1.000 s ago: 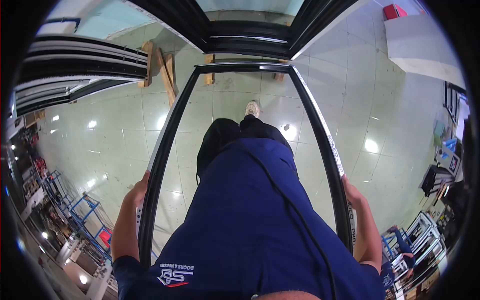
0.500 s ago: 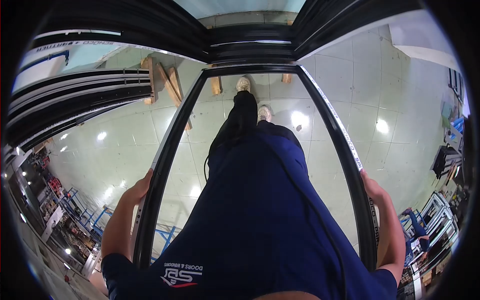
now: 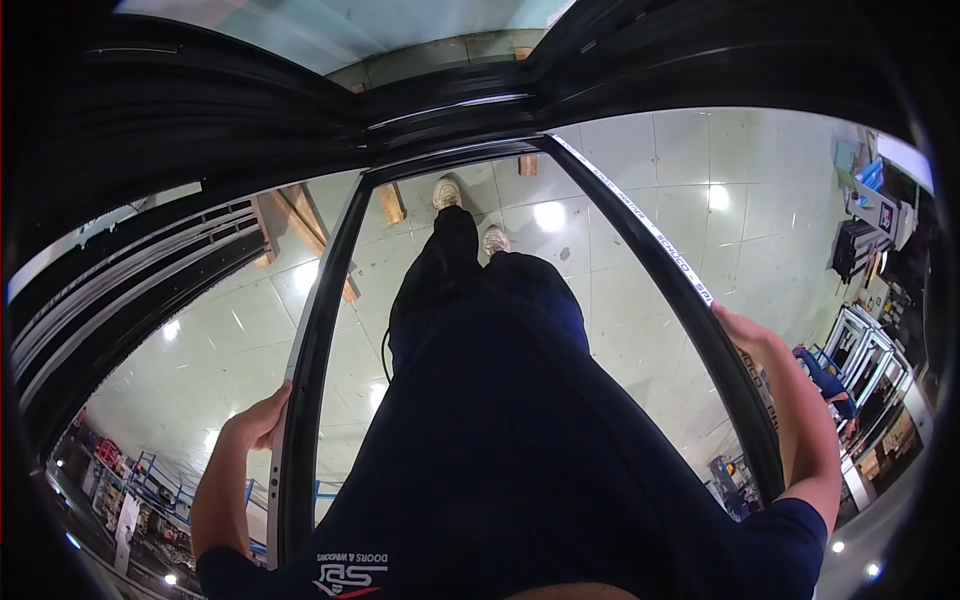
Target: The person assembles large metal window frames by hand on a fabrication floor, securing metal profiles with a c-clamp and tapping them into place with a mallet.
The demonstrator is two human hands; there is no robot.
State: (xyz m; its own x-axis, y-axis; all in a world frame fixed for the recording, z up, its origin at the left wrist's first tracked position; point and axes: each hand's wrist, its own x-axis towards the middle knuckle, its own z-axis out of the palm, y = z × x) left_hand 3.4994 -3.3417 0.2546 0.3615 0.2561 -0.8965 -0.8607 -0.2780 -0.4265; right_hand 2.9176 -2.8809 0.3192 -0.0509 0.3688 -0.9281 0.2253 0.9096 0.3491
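A black rectangular door or window frame [image 3: 690,325] surrounds my body, its far end lying beyond my shoes against a larger black frame [image 3: 440,110]. White printed tape [image 3: 640,215] runs along the outer edge of its right rail. My left hand [image 3: 262,420] grips the left rail from outside, fingers partly hidden behind it. Farther forward on the opposite rail, my right hand [image 3: 745,330] is closed around the outer edge; its fingertips are hidden.
Stacked black profiles [image 3: 150,290] lie at the left on wooden blocks [image 3: 295,215]. Pale tiles [image 3: 650,160] cover the floor. White frames [image 3: 860,355] stand at the right with a person [image 3: 828,382] beside them. Blue racks [image 3: 150,480] are at lower left.
The view has turned, and the held frame sits tilted, its far end shifted left. My left hand appears lower, my right hand slightly higher. Both keep their grip.
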